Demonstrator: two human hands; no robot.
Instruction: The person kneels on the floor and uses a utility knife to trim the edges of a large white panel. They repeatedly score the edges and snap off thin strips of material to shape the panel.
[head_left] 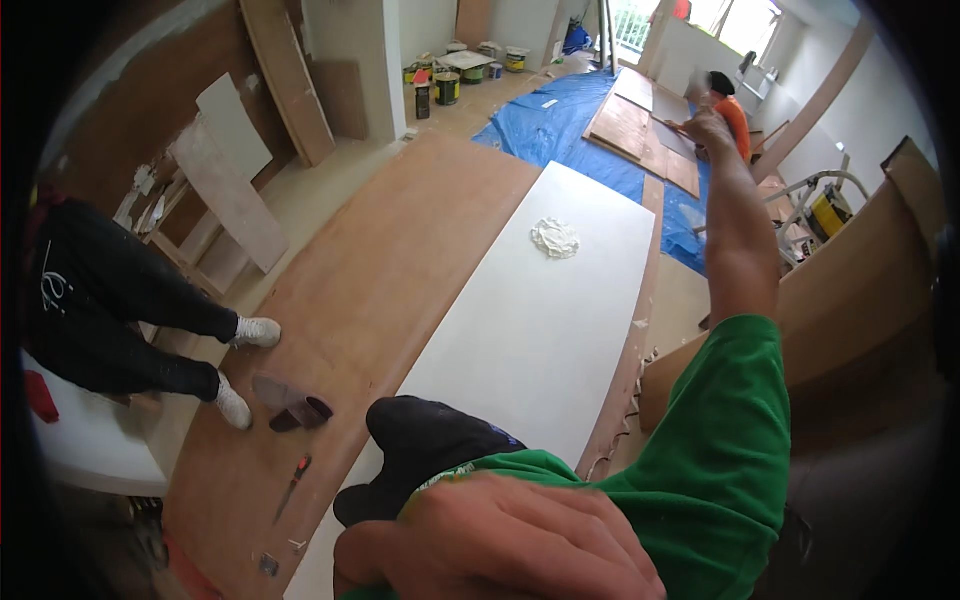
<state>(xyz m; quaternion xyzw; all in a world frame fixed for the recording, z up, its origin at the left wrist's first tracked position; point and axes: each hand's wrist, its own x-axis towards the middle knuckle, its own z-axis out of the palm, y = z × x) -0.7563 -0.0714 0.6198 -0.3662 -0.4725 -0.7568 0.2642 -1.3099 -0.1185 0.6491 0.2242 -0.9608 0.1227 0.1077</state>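
Observation:
My right arm reaches out to the upper right in a green sleeve. At its end my right hand point(707, 120) is raised and smeared by motion, in front of a person in orange point(737, 120), so its fingers cannot be read. Close to the lower edge is my left hand point(520, 540), its back showing. The fingers lie together and bend down, with their tips and anything in them hidden. Below and ahead lies a long white board point(530, 330), bearing a wrinkled white paste-like mound point(555, 239). The board rests along a brown wooden sheet point(350, 270).
A screwdriver point(293, 488) and slippers point(290, 402) lie on the brown sheet. Another person in dark trousers point(130, 290) stands at left. Blue sheeting point(540, 115) with wooden panels point(640, 140) covers the far floor, near paint tins point(447, 88). A ladder point(830, 180) stands at right.

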